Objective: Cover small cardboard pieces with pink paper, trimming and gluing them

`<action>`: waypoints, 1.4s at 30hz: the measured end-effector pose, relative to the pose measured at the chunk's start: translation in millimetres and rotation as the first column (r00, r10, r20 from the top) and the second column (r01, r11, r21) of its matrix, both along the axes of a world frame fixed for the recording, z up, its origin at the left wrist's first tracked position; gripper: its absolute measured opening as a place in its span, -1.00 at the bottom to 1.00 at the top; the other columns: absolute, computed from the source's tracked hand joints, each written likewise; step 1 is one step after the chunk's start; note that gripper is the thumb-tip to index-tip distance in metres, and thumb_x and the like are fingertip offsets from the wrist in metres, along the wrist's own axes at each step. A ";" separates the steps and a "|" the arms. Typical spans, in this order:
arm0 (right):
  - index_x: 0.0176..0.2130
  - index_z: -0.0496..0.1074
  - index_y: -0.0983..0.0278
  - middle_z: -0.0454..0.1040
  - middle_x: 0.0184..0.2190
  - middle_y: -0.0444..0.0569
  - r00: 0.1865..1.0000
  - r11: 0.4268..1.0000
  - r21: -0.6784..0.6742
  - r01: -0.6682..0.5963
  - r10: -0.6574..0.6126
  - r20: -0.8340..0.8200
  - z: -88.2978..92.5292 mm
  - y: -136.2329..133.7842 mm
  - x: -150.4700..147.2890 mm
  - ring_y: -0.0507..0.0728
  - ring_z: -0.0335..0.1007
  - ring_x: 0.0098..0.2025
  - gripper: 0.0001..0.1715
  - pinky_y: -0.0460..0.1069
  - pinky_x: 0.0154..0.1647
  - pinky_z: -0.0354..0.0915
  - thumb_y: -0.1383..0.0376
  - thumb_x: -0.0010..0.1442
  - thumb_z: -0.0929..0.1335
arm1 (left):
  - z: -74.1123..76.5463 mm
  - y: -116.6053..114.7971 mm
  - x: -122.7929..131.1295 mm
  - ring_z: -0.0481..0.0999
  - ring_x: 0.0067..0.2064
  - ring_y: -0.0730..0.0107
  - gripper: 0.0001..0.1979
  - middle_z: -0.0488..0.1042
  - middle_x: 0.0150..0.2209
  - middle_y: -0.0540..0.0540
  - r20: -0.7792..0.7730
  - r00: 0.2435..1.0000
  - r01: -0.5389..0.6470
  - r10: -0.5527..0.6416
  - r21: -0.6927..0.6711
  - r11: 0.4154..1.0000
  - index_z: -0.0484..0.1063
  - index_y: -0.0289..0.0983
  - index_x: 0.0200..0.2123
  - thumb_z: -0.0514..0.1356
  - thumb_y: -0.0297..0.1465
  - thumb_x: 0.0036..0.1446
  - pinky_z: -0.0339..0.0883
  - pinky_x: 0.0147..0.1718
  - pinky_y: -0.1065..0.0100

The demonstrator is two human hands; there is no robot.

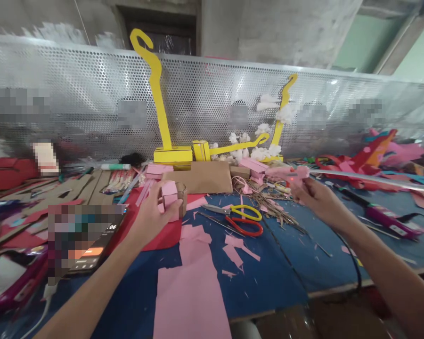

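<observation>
My left hand (149, 219) is wrapped round a small cardboard box (182, 200) partly covered in pink paper (170, 197). It is above a red sheet (167, 238). Over on the right, my right hand (316, 200) grips a pink glue gun (292, 175) with a small red light, its nozzle side toward the left. Between my hands lie yellow-and-red-handled scissors (245, 214), blades pointing left. A cut pink paper sheet (191, 301) and pink scraps (233, 254) are spread nearer to me.
Yellow paper hooks on box bases (173, 154) stand along the perforated metal screen (212, 94). A phone (92, 249) lies at left. Twigs (279, 209), a cardboard piece (212, 176) and a purple tool (392, 219) with a cable occupy the blue table (268, 282).
</observation>
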State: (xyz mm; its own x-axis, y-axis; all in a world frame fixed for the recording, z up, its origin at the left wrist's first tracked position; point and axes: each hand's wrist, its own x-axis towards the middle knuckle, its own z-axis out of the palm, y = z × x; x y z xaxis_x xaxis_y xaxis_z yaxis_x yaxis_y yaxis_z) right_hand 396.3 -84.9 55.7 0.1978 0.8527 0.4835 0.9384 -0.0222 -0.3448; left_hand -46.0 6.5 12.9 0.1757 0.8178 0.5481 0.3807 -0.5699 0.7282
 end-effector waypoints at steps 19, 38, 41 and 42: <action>-0.57 0.05 0.18 -0.03 -0.62 -0.23 0.657 0.774 0.126 -0.620 0.600 -0.456 -28.3 45.0 -154.0 -0.01 -0.14 -0.54 -0.28 -0.04 -0.54 -0.13 -0.24 0.34 0.22 | 6.2 -4.8 -4.9 0.54 0.10 0.02 -0.58 0.56 0.08 -0.12 -0.186 0.981 -0.032 0.055 0.124 0.992 0.41 -0.13 0.10 0.33 -0.26 0.18 0.43 0.09 0.01; -0.57 0.04 0.15 -0.06 -0.70 -0.22 0.830 0.849 0.089 -0.521 0.528 -0.177 -36.6 31.1 -151.6 0.03 -0.02 -0.58 -0.38 -0.01 -0.54 -0.07 -0.09 0.38 0.25 | -5.9 -10.7 0.4 0.57 0.13 0.08 -0.53 0.60 0.07 -0.08 -0.249 0.967 0.009 0.061 0.271 0.963 0.46 -0.11 0.08 0.41 -0.18 0.12 0.44 0.15 0.02; -0.56 -0.03 0.14 -0.11 -0.68 -0.24 0.829 0.842 0.071 -0.534 0.538 -0.153 -36.2 30.9 -151.6 0.01 -0.13 -0.59 -0.37 0.00 -0.54 -0.12 -0.08 0.39 0.24 | -4.0 -12.3 1.5 0.57 0.12 0.09 -0.55 0.61 0.06 -0.08 -0.252 0.965 -0.002 0.072 0.267 0.964 0.47 -0.10 0.07 0.41 -0.18 0.12 0.44 0.15 0.02; -0.56 -0.03 0.14 -0.11 -0.68 -0.24 0.824 0.837 0.064 -0.543 0.547 -0.151 -36.2 30.9 -151.4 0.02 -0.14 -0.59 -0.37 0.00 -0.54 -0.13 -0.07 0.40 0.23 | -3.5 -12.6 1.8 0.57 0.11 0.09 -0.55 0.60 0.06 -0.08 -0.252 0.965 0.002 0.069 0.270 0.963 0.46 -0.09 0.07 0.41 -0.19 0.12 0.44 0.15 0.02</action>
